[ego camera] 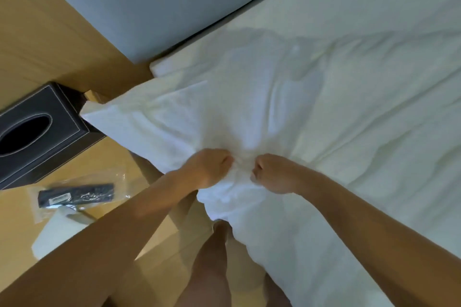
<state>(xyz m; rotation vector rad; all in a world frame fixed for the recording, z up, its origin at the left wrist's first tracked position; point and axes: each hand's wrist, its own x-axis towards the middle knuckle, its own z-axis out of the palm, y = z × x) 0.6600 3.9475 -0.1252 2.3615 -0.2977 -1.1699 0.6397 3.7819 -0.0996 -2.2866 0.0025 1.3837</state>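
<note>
A white pillow (pixel 189 107) in a wrinkled white case lies at the near left corner of a bed with a white sheet (pixel 374 97). My left hand (pixel 207 169) and my right hand (pixel 274 173) sit close together at the pillow's near edge. Each fist grips a bunch of the case's fabric, and the cloth gathers into folds between them. The pillow's left corner overhangs the bedside surface. My bare legs show below the pillow's hanging end.
A grey padded headboard (pixel 139 0) stands behind the bed. On the wooden bedside surface (pixel 117 157) at left are a black tissue box (pixel 37 132), a black remote in a clear bag (pixel 74 194) and a white folded item (pixel 57 232).
</note>
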